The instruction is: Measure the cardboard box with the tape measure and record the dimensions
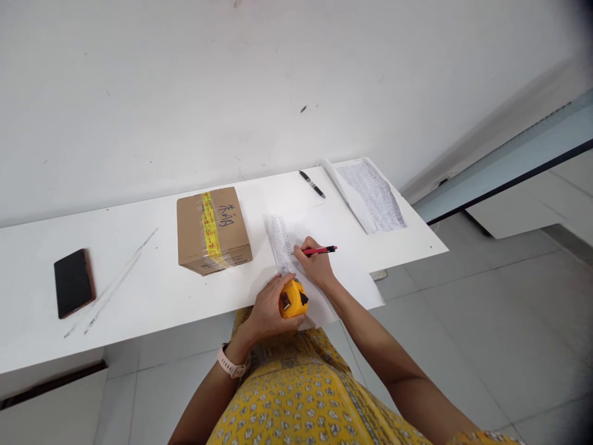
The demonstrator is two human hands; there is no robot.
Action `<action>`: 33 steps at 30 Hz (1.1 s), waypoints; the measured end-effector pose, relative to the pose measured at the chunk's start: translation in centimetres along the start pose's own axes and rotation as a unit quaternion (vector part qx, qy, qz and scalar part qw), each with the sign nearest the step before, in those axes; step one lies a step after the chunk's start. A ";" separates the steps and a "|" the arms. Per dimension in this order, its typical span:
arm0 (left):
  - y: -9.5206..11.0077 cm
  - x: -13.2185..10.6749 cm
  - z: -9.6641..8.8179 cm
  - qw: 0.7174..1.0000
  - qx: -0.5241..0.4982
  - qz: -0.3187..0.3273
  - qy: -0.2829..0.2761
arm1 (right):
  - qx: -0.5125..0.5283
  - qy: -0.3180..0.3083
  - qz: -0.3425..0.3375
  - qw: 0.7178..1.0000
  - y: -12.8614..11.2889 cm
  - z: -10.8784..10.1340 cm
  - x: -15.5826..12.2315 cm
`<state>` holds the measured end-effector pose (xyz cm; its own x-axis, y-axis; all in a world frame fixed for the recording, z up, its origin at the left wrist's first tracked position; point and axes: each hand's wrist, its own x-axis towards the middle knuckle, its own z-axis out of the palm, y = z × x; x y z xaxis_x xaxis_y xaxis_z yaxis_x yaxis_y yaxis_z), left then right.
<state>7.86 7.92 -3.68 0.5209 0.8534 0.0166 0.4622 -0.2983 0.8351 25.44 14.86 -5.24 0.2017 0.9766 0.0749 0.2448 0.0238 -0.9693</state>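
My left hand point(269, 312) is closed around a yellow tape measure point(294, 299) at the front edge of the white table. In my right hand point(315, 266) is a red pen point(320, 250), its tip down on a sheet of paper point(283, 238) with handwritten lines along its left part. More white sheets lie under and to the right of that one, partly overhanging the table edge. Left of the paper sits a closed cardboard box point(189, 228) with yellow printed tape across it and dark handwriting on top.
A dark pen point(312, 184) lies behind the papers. Near the table's right end is an opened notebook or folded sheet point(370, 194) covered in writing. A phone point(74, 283) lies at the left on the white table point(139, 266). A wall point(231, 93) runs along the back.
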 end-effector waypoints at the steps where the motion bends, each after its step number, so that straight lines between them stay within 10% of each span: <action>1: 0.0 0.0 0.0 1.000 0.000 0.000 0.000 | 0.000 0.000 -0.001 1.000 0.0 0.0 0.0; 33: -0.2 -0.1 0.1 1.000 0.003 0.002 0.008 | -0.010 0.018 0.000 1.000 -0.1 -0.1 0.1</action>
<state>7.83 7.86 -3.90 0.5118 0.8587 0.0280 0.4640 -0.3037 0.8322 25.55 14.92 -5.11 0.2350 0.9683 0.0845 0.2630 0.0203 -0.9646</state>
